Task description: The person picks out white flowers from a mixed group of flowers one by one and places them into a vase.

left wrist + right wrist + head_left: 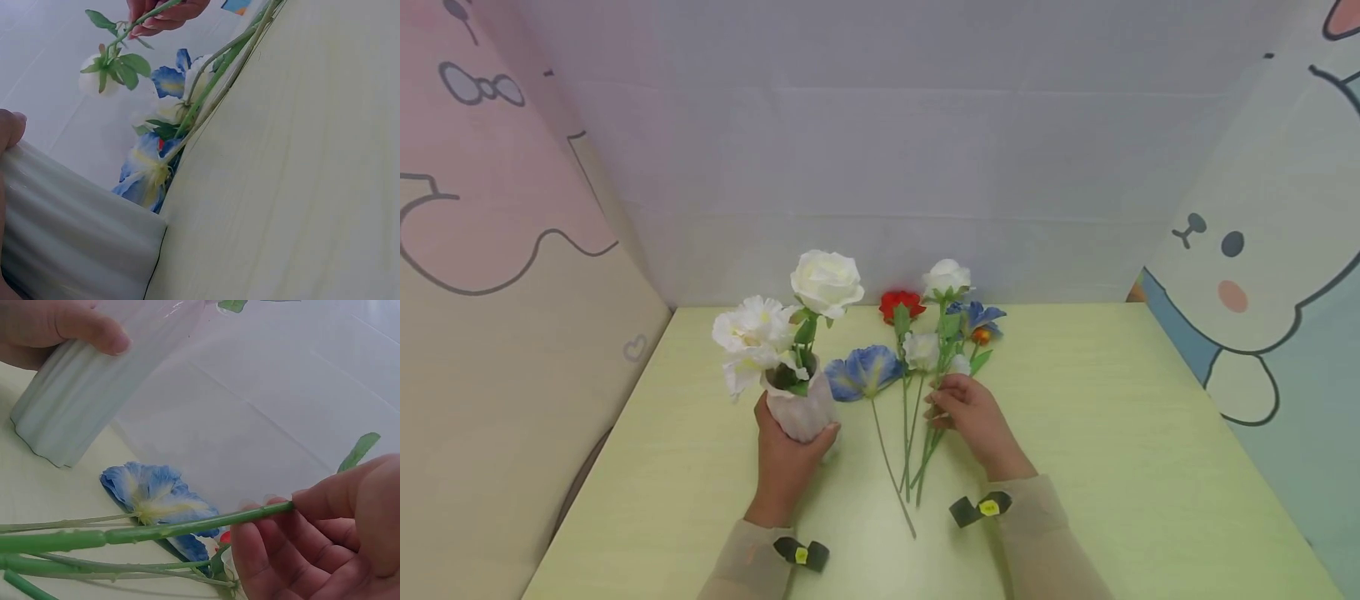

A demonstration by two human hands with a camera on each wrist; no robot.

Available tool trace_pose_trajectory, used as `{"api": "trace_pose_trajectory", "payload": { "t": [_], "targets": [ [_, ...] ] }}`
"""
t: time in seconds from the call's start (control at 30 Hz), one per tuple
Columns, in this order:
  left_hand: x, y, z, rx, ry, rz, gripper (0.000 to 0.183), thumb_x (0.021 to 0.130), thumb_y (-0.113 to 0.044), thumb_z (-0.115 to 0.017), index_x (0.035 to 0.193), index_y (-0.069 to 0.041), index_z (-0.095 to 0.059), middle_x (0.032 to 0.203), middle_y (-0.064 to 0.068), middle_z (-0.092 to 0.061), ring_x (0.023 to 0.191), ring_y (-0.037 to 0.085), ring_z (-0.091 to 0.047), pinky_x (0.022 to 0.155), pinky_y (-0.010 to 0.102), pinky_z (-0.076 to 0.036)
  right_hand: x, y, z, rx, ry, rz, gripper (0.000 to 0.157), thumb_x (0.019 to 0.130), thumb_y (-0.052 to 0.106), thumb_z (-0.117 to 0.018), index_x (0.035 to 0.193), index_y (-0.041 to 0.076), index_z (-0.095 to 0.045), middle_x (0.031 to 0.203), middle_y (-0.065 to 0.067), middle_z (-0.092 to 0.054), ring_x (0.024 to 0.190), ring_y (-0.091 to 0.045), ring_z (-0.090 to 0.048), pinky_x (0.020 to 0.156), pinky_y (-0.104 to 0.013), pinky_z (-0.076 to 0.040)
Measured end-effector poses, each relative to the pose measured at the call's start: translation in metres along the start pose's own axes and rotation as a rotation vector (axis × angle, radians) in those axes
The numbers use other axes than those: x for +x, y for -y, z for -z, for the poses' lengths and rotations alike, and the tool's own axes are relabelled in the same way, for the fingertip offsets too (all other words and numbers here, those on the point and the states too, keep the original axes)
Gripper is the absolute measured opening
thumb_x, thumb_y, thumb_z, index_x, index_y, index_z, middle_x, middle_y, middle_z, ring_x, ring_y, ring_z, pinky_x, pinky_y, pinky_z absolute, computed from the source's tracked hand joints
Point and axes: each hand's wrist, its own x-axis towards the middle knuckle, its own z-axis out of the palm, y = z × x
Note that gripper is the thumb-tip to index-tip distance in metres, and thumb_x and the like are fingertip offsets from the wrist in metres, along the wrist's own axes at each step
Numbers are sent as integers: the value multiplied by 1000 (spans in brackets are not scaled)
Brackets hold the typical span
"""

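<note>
My left hand (pixel 786 458) grips a white ribbed vase (pixel 802 412) by its side, the thumb across the front. Out of the vase rise a white rose (pixel 827 283) and a ruffled white flower (pixel 754 333). In my right hand (pixel 976 421) the thumb and fingers pinch the green stem (pixel 181 525) of another white rose (pixel 947 277), lifted above the table in the left wrist view. Beside that hand lie a blue flower (pixel 867 372), a red flower (pixel 901 307), a smaller white flower (pixel 921 351) and a second blue flower (pixel 983 317), partly behind the leaves.
The pale yellow-green table (pixel 1112 433) meets a light cloth wall (pixel 895 158) at the back. Printed cartoon panels stand at both sides, with a rabbit-like figure (pixel 1247 275) on the right one. Several loose stems point towards the table's front.
</note>
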Motion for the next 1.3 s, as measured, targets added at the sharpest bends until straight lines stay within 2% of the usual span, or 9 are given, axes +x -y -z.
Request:
{"api": "trace_pose_trajectory", "payload": {
  "t": [0.17, 0.4, 0.6, 0.77, 1.03, 1.3],
  "targets": [
    [1, 0, 1, -4, -1, 3, 106, 72, -7, -93, 153, -10, -24, 136, 15, -49, 111, 27, -52, 96, 37, -40, 0, 3, -4, 26, -11, 7, 27, 101, -6, -56, 125, -13, -48, 97, -11, -66, 81, -20, -70, 73, -36, -60],
    [-1, 3, 5, 16, -15, 31, 108, 72, -8, -93, 154, -11, -23, 138, 14, -47, 112, 27, -51, 96, 40, -40, -1, 6, -12, 33, 0, 24, 32, 98, -4, -63, 126, -12, -49, 100, -15, -65, 85, -24, -71, 77, -41, -61],
    [-3, 0, 6, 16, -23, 47, 106, 74, -8, -92, 153, -10, -23, 137, 14, -47, 112, 26, -50, 96, 39, -40, -4, 9, -15, 28, 5, 51, 23, 97, -3, -65, 116, -10, -54, 103, -20, -68, 89, -25, -72, 80, -41, -60],
    [-2, -1, 4, 5, -14, 33, 104, 74, -8, -92, 153, -8, -24, 136, 14, -49, 110, 25, -51, 94, 33, -40, -6, 12, -15, 23, -1, 91, 27, 96, -4, -65, 117, -16, -53, 103, -23, -68, 88, -26, -72, 78, -42, -61],
    [-2, 2, -1, -6, -8, 27, 105, 71, -6, -93, 151, -8, -26, 134, 13, -50, 109, 24, -52, 94, 31, -41, -12, 13, -13, 10, -44, 107, 17, 95, -3, -68, 106, -10, -57, 101, -15, -67, 88, -25, -73, 78, -42, -61],
    [0, 1, -1, 3, -11, 5, 108, 71, -7, -93, 153, -9, -24, 137, 14, -49, 111, 26, -52, 95, 37, -40, -12, 20, -13, 39, -34, 129, 31, 94, -1, -71, 118, -14, -59, 105, -17, -68, 94, -26, -73, 82, -44, -59]
  ]
}}
